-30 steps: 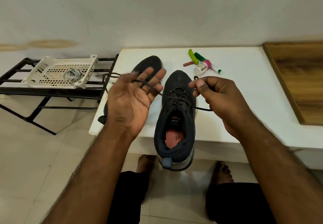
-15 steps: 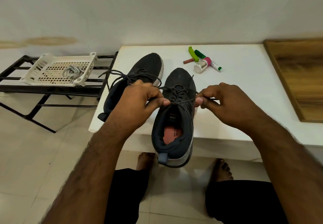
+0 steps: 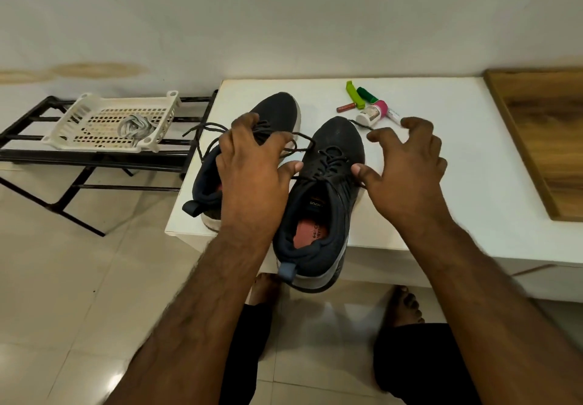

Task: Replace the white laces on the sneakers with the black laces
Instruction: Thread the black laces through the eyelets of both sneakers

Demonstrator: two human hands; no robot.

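Basket (image 3: 94, 106): white plastic, on a black rack (image 3: 28, 152) left of the table (image 3: 441, 183); holds the white laces (image 3: 134, 126) in a loose heap.

Two dark sneakers on the table: far sneaker (image 3: 277, 108) partly behind our left hand (image 3: 252, 171); near sneaker (image 3: 328, 190) overhangs the front edge, threaded with black laces (image 3: 329, 160).

Left hand: fingers curled over a lace strand. Right hand (image 3: 407, 171): fingers spread and bent; whether it grips a strand, we cannot tell.

Small bottle (image 3: 372, 114) and tubes lie beyond the right hand.
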